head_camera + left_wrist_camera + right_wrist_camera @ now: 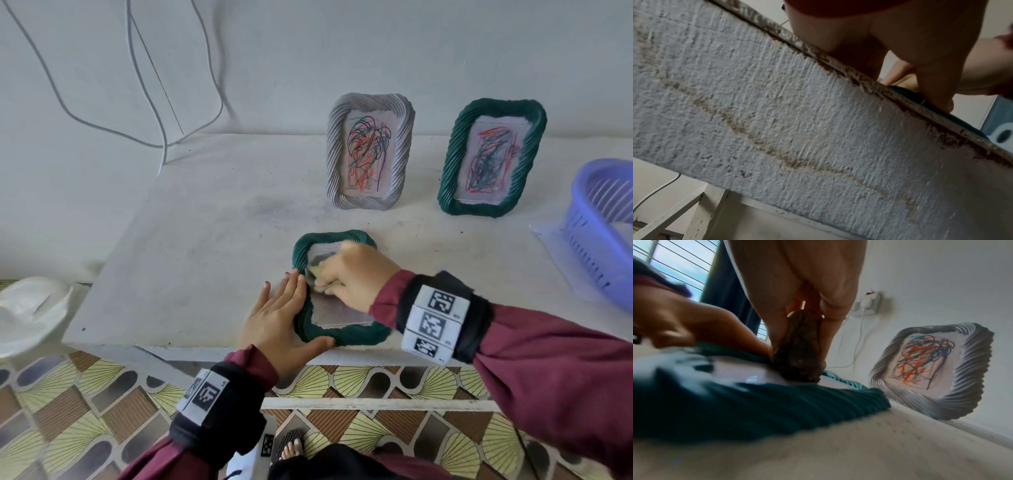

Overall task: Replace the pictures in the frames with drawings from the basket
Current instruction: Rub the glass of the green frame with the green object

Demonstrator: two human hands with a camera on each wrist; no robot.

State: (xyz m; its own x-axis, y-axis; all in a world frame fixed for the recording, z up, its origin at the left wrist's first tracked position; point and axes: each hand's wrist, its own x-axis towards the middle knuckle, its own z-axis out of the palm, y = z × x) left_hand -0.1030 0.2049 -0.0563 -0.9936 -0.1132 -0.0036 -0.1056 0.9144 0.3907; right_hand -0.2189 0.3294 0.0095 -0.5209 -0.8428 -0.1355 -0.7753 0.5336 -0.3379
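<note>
A dark green wavy frame (346,334) lies flat near the table's front edge, its clear pane facing up. My left hand (281,311) lies with straight fingers against the frame's left side, thumb along its near edge. My right hand (352,274) grips a small yellowish wad (315,274) and presses it on the pane; I cannot tell whether it is cloth or paper. The right wrist view shows the wad (797,356) pinched between thumb and fingers over the green frame (777,402). Behind, a grey frame (371,150) and a second green frame (491,157) stand upright, each holding a scribbled drawing.
A purple slatted basket (603,233) sits at the table's right edge on a clear sheet. A white plastic object (30,311) lies off the table to the left. Cables (147,85) hang down the wall. The table's front edge (838,68) runs just under my left palm.
</note>
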